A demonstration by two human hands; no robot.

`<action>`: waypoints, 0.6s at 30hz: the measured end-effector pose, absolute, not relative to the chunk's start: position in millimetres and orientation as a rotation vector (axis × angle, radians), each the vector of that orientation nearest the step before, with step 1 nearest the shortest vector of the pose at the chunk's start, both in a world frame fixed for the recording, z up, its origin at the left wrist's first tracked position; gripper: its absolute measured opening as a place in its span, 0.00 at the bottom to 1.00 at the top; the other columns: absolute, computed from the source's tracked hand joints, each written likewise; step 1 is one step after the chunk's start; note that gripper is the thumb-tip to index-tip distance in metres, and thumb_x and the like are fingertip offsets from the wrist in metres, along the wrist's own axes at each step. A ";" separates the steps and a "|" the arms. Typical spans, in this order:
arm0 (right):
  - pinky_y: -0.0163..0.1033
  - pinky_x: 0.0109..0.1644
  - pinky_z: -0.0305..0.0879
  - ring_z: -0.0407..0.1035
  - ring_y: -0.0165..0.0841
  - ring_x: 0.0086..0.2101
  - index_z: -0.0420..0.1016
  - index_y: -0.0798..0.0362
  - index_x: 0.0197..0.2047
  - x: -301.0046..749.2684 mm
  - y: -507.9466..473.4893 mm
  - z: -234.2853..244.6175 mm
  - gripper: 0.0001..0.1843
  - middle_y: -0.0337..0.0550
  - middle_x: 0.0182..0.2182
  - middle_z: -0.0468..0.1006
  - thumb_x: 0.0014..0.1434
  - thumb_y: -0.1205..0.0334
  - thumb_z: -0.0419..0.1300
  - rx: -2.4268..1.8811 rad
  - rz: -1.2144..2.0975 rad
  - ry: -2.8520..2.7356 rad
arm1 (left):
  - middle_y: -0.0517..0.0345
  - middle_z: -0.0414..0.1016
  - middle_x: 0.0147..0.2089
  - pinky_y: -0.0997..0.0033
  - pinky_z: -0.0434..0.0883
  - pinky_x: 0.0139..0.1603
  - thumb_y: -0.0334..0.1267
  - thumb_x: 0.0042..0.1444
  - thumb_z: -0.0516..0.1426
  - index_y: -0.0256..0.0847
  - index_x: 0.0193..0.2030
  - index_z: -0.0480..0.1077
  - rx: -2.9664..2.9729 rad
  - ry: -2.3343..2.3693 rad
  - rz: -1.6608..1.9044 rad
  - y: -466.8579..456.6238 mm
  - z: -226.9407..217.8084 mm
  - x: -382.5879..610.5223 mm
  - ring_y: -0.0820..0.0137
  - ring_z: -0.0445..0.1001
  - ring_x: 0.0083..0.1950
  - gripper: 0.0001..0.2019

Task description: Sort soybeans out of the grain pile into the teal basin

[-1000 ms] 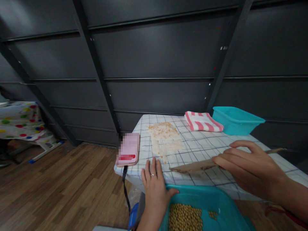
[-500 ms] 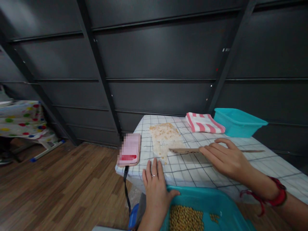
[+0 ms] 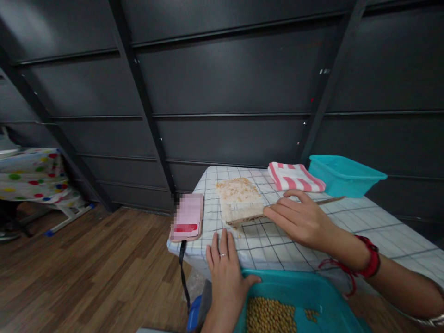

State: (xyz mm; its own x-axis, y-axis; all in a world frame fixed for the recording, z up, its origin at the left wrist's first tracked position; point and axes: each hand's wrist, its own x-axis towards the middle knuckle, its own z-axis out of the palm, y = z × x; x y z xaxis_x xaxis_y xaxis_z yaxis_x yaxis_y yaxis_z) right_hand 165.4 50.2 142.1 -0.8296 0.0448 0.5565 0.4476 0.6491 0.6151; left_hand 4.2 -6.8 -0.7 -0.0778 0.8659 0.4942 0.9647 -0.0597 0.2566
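My left hand (image 3: 227, 273) lies with its fingers stretched over the near edge of the checked tablecloth (image 3: 274, 240). Its thumb reaches the rim of a teal plastic tub (image 3: 294, 277), which holds many round yellowish-brown beans (image 3: 270, 317). My right hand (image 3: 301, 219) pinches a long, thin strip (image 3: 248, 217) that looks like cardboard with a rough edge. The strip's left end sits at the lower part of a pale, crumb-covered patch (image 3: 239, 190) on the cloth. The middle of the strip is hidden behind my right hand.
A pink phone-like object (image 3: 189, 212) with a dark strap lies at the table's left edge. Towards the back right are a folded pink-and-white striped towel (image 3: 294, 178) and another teal tub (image 3: 347, 178). A dark panelled wall (image 3: 229, 138) stands behind.
My right hand has moved left and slightly up with the strip, whose left end now overlaps the lower part of the pale patch. My left hand stays nearly in place.
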 end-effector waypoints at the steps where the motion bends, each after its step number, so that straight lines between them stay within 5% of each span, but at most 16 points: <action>1: 0.41 0.38 0.57 0.61 0.28 0.26 0.69 0.59 0.35 165.6 49.6 142.7 0.10 0.39 0.22 0.72 0.56 0.74 0.48 -0.385 -1.063 -2.373 | 0.41 0.55 0.58 0.39 0.51 0.55 0.44 0.30 0.62 0.34 0.59 0.43 -2.001 -2.020 -0.831 -6.6 -1.0 4.6 0.48 0.48 0.60 0.48; 18: 0.41 0.40 0.56 0.63 0.28 0.27 0.63 0.57 0.37 181.0 35.9 144.6 0.08 0.39 0.25 0.72 0.55 0.75 0.47 -0.398 -0.941 -2.437 | 0.38 0.55 0.58 0.40 0.52 0.55 0.46 0.27 0.64 0.30 0.59 0.39 -1.972 -1.987 -0.834 -4.4 -2.2 4.1 0.48 0.49 0.59 0.54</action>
